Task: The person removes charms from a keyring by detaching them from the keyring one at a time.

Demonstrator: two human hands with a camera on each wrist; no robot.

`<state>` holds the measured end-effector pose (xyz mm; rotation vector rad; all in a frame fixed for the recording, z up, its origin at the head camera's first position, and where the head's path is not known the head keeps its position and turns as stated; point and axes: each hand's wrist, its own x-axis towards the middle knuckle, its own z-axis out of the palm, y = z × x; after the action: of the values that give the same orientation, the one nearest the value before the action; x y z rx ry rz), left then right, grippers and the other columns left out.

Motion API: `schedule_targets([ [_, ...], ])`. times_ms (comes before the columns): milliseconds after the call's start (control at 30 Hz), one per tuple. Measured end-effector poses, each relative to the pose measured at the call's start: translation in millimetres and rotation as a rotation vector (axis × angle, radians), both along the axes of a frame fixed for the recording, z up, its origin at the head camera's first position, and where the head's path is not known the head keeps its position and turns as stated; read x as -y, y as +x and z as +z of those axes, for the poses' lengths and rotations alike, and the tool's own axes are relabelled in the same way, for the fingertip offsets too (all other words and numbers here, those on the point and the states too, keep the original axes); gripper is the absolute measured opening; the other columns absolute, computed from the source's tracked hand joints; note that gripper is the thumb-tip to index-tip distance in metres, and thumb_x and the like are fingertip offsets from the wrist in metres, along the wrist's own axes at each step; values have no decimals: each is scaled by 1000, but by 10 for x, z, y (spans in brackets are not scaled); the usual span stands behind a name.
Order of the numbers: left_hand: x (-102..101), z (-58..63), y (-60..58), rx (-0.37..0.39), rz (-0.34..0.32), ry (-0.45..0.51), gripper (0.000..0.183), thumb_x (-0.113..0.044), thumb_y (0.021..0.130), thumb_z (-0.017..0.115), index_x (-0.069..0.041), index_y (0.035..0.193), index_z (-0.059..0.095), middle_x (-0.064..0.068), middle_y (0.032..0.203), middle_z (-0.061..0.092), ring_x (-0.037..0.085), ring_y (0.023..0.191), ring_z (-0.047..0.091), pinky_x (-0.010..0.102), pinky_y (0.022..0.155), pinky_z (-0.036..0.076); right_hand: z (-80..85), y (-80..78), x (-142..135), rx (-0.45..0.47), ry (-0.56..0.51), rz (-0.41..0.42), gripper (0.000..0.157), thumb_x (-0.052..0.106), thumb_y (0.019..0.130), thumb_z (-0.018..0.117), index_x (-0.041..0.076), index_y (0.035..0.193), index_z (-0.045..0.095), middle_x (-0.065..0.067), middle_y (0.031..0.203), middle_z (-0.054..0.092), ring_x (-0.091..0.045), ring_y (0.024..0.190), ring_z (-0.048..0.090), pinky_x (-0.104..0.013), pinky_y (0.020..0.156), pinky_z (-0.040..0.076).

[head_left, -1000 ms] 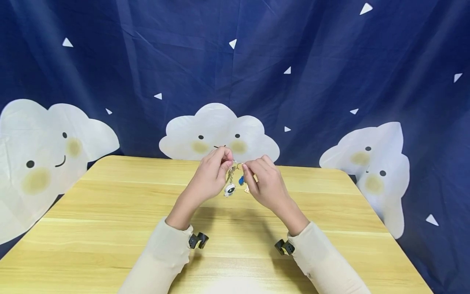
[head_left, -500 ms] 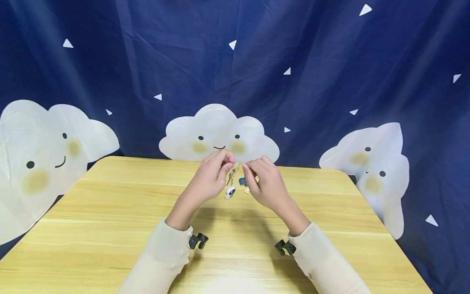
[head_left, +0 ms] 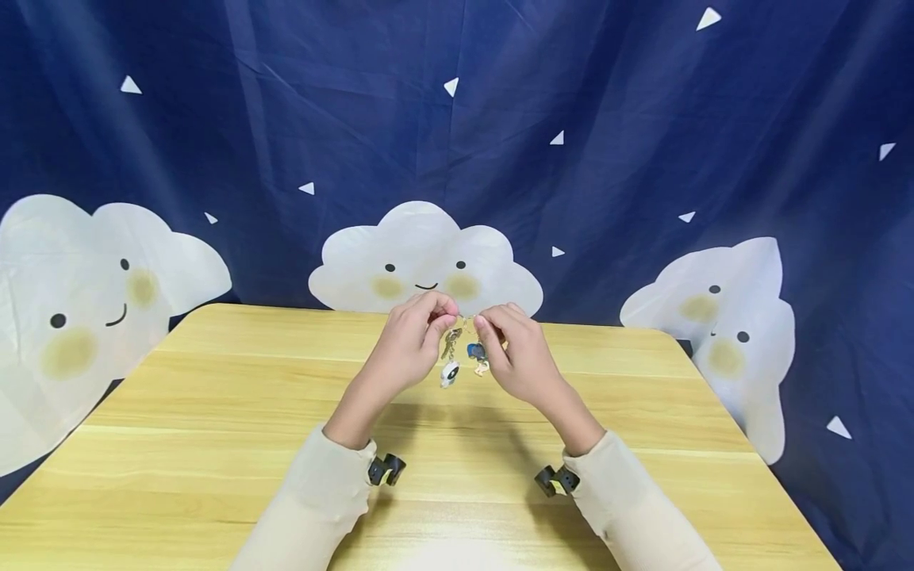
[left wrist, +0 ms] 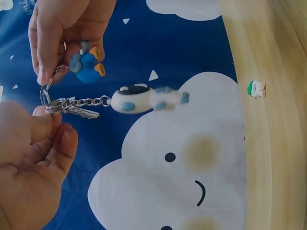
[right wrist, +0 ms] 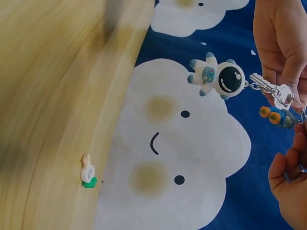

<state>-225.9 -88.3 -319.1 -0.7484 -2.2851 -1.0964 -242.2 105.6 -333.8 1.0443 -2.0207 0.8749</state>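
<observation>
A key ring (left wrist: 46, 98) with keys and charms hangs in the air between the two hands, above the far middle of the wooden table (head_left: 214, 412). From it a short chain carries a white astronaut charm (left wrist: 144, 98) with a dark visor, and a silver key (left wrist: 81, 112) lies beside that chain; a blue charm with orange feet (left wrist: 86, 64) hangs from the part of the ring nearer the right hand. The left hand (head_left: 410, 345) has its fingers curled, thumb and forefinger pinching the ring at the key end. The right hand (head_left: 517, 353), at 3 o'clock from the left hand and almost touching it, has its fingers bent and pinching the ring's other side just above the blue charm. The charms dangle clear of the table top. Both forearms wear cream sleeves (head_left: 321, 500), each with a small black camera mount at the wrist. Near the table's far edge, at 12 o'clock from the hands, a tiny white figure on a green base (right wrist: 88, 172) stands alone. Behind the table hangs a navy backdrop (head_left: 286, 119) printed with smiling white clouds and small white triangles.
</observation>
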Motion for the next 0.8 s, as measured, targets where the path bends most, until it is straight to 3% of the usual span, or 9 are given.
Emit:
schedule_targets([
  [233, 3, -11, -12, 22, -43, 30, 5, -8, 101, 62, -4, 100, 65, 3, 90, 67, 17, 82, 62, 35, 82, 55, 54, -6, 10, 24, -9, 5, 20, 2, 101, 58, 8, 83, 61, 1, 69, 51, -14, 67, 46, -30, 63, 39],
  [367, 6, -40, -39, 138, -62, 123, 5, -10, 102, 63, -6, 102, 65, 2, 91, 70, 18, 84, 66, 35, 86, 57, 90, -1, 27, 18, -12, 6, 19, 3, 101, 59, 7, 83, 61, 0, 71, 53, -15, 69, 47, -29, 63, 40],
  [567, 32, -71, -67, 346, -156, 328, 7, -10, 102, 63, -5, 107, 66, 8, 97, 70, 23, 88, 67, 34, 80, 57, 113, -16, 63, -6, -31, 11, 17, 2, 100, 59, 7, 85, 63, 0, 71, 53, -14, 69, 47, -29, 62, 39],
  [667, 54, -64, -70, 367, -149, 351, 10, -13, 102, 64, -6, 108, 68, 8, 98, 70, 21, 87, 65, 29, 77, 55, 125, -32, 72, -18, -37, 4, 19, 2, 101, 59, 7, 82, 62, 1, 69, 52, -15, 68, 47, -29, 61, 39],
  [800, 72, -53, -72, 336, -110, 322, 13, -17, 101, 66, -6, 107, 70, 6, 98, 71, 20, 86, 65, 30, 77, 54, 126, -57, 75, -18, -36, -17, 22, 4, 102, 58, 8, 79, 60, 0, 67, 50, -16, 67, 46, -29, 60, 39],
])
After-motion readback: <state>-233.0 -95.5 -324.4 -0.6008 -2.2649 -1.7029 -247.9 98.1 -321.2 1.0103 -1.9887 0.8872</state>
